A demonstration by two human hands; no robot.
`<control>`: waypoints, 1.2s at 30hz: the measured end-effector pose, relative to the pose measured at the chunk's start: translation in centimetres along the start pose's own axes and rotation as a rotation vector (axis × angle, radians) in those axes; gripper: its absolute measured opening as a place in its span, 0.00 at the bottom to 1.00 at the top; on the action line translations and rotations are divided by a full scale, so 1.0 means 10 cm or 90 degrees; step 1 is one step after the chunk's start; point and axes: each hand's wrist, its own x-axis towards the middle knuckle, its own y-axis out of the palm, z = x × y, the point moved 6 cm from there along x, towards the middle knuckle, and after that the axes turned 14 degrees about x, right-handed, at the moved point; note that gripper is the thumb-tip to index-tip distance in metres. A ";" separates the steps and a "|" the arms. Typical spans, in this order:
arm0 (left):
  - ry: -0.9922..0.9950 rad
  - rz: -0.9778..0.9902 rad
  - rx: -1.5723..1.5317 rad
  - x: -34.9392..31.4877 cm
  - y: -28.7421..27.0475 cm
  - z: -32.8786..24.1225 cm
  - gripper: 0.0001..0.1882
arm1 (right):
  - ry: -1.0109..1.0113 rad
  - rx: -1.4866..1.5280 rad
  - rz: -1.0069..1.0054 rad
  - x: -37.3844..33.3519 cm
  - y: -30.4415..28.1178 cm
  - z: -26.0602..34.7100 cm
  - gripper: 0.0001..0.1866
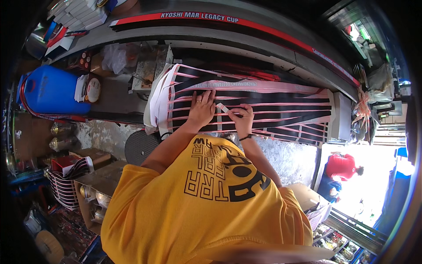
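A stack of long printed sheets [272, 105] with black bands and thin red and white stripes lies along the bench before me. My left hand [202, 108] rests flat on the top sheet, fingers stretched out, with a ring on one finger. Just to its right, my right hand [242, 118] is closed in a pinch, a dark band round its wrist. A small, flat, pale piece [223, 108] sticks out from its fingers toward the left hand. Whether this is a blade or a strip of material I cannot tell. The sheets' white ends [159, 101] fan out at the left.
A blue plastic jerrycan [55, 90] and a round-labelled package [93, 89] stand left of the sheets. Red-and-black printed strips [246, 22] run along the shelf edge beyond. An open cardboard box [94, 193] sits low at left. A person in red [340, 166] is outside at right.
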 end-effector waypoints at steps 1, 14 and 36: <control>0.000 0.008 -0.003 0.00 0.00 0.00 0.30 | 0.043 0.077 -0.008 -0.03 -0.02 -0.07 0.08; 0.004 -0.005 -0.036 -0.01 0.00 0.00 0.31 | 0.174 0.257 0.088 -0.46 -0.27 -0.27 0.10; 0.034 0.145 -0.035 -0.14 -0.08 0.10 0.35 | -0.002 0.103 0.032 -0.38 -0.18 -0.36 0.13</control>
